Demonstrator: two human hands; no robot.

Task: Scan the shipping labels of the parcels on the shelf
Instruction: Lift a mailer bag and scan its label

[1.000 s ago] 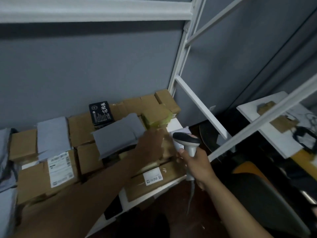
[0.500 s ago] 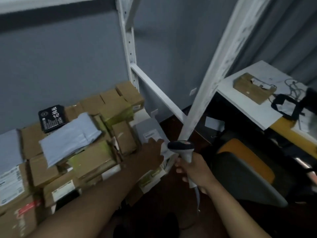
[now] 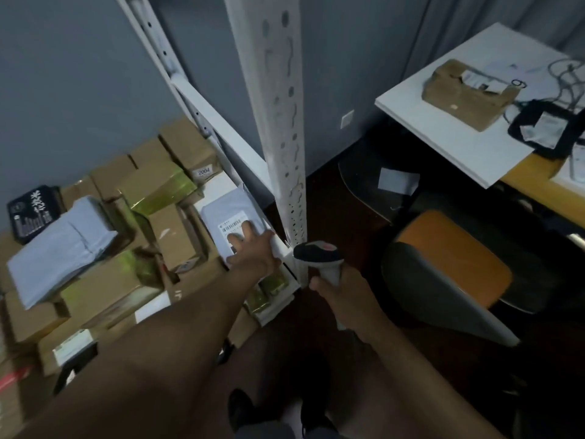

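Grey poly mailer lies at the shelf's right front corner, label up. Left hand rests straight fingers on its label; right hand grips the barcode scanner. It looks light, soft, slippery: press flat beside the barcode.

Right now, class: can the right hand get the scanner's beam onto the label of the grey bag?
Probably yes. The right hand grips the scanner beside the grey bag; only the left hand partly covers the label.
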